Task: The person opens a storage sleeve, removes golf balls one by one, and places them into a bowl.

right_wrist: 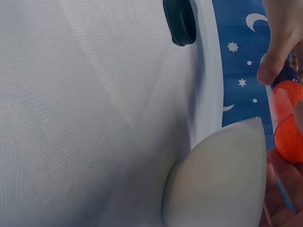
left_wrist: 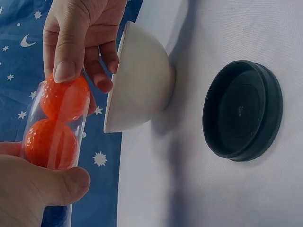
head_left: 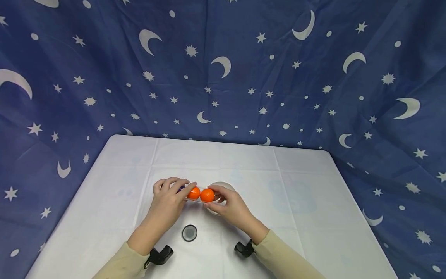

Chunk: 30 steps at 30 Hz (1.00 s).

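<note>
My left hand [head_left: 166, 203] grips a clear tube [left_wrist: 34, 109] held over the table and pointing to the right. Inside it are an orange ball [left_wrist: 49, 146] and, partly hidden by the left fingers, a dark blue ball [left_wrist: 54, 217]. At the tube's right end, my right hand [head_left: 232, 207] pinches another orange ball [head_left: 207, 195] between thumb and fingers. A white bowl [left_wrist: 142, 80] stands upright under and beside the right hand, which covers part of it in the head view. Closer to me lies a round dark lid [head_left: 189, 233].
White cloth covers the table [head_left: 313, 232]. Behind it hangs a blue curtain [head_left: 244, 116] with moons and stars. Black wrist cameras, one on the left [head_left: 161, 255] and one on the right [head_left: 244, 249], hang low near the cloth, with the lid between them.
</note>
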{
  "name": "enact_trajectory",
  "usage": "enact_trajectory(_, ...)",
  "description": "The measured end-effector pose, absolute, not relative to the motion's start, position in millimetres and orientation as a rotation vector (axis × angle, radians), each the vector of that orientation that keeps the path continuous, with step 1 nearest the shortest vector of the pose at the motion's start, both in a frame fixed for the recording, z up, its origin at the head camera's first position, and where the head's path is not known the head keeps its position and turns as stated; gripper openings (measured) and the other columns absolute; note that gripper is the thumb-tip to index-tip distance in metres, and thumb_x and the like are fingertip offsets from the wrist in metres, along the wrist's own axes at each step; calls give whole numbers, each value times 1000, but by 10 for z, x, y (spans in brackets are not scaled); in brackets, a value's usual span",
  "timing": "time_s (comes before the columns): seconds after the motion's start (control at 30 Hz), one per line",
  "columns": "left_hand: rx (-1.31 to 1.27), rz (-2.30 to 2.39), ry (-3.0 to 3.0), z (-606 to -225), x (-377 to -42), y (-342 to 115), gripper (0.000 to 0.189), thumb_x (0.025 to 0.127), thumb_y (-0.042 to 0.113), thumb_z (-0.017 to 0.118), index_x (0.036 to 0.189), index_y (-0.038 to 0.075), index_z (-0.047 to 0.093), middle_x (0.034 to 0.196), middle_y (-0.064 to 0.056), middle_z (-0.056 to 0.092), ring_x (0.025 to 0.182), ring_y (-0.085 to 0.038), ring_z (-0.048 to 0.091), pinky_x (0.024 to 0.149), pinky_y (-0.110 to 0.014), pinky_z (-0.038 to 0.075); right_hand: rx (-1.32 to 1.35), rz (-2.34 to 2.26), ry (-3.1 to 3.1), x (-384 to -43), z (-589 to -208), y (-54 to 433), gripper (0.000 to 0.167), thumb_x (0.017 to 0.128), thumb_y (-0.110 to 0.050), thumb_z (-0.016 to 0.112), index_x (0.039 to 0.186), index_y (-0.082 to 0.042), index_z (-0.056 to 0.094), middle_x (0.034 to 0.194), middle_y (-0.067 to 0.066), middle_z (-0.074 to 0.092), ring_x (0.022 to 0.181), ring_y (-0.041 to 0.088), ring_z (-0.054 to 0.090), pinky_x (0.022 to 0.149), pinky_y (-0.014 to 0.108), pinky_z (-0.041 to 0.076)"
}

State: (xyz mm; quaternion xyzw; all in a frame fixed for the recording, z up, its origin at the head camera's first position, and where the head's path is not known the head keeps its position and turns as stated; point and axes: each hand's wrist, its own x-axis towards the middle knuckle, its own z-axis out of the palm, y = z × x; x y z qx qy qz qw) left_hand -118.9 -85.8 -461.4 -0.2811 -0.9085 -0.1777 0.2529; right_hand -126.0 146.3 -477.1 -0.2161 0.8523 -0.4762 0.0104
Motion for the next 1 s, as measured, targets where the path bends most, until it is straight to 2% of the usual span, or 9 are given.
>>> enact_trajectory(0.2, -751, -504, -2506, -4612, -1180, -898, 60, 70, 8, 85, 125, 20, 65, 118, -4, 60, 111, -30, 49, 92, -54, 29, -692, -1467, 2694, -1261, -4715, 1459, 43, 81, -32, 79, 121, -22, 65, 113, -16, 62, 92, 7, 59, 78, 34, 53)
enact_trajectory(0.4, -719, -506, -2501, -4618, -1196, -950, 62, 68, 7, 86, 124, 19, 65, 118, -5, 61, 111, -32, 50, 91, -54, 29, -649, -1437, 2721, -1275, -4677, 1493, 42, 81, -32, 79, 120, -24, 64, 109, -17, 63, 91, 10, 61, 78, 31, 52)
enact_trajectory(0.6, -689, -535, -2498, -4583, -1197, -1012, 61, 67, 4, 85, 123, 18, 66, 117, -6, 62, 111, -33, 50, 90, -54, 29, -564, -1416, 2713, -1331, -4664, 1595, 50, 82, -33, 77, 127, -19, 62, 103, -11, 66, 92, 18, 63, 80, 36, 53)
enact_trajectory(0.8, -679, -538, -2491, -4570, -1201, -1048, 61, 67, 3, 86, 122, 19, 66, 116, -5, 61, 110, -33, 50, 90, -54, 29, -506, -1375, 2735, -1400, -4724, 1617, 53, 81, -40, 77, 128, -21, 62, 102, -13, 66, 88, 10, 59, 79, 32, 52)
enact_trajectory(1.0, -683, -524, -2490, -4583, -1192, -1069, 62, 66, 2, 86, 122, 19, 66, 116, -6, 61, 109, -33, 50, 90, -54, 29, -574, -1266, 2776, -1449, -4840, 1571, 50, 82, -33, 78, 127, -16, 63, 103, -9, 66, 89, 10, 60, 79, 28, 51)
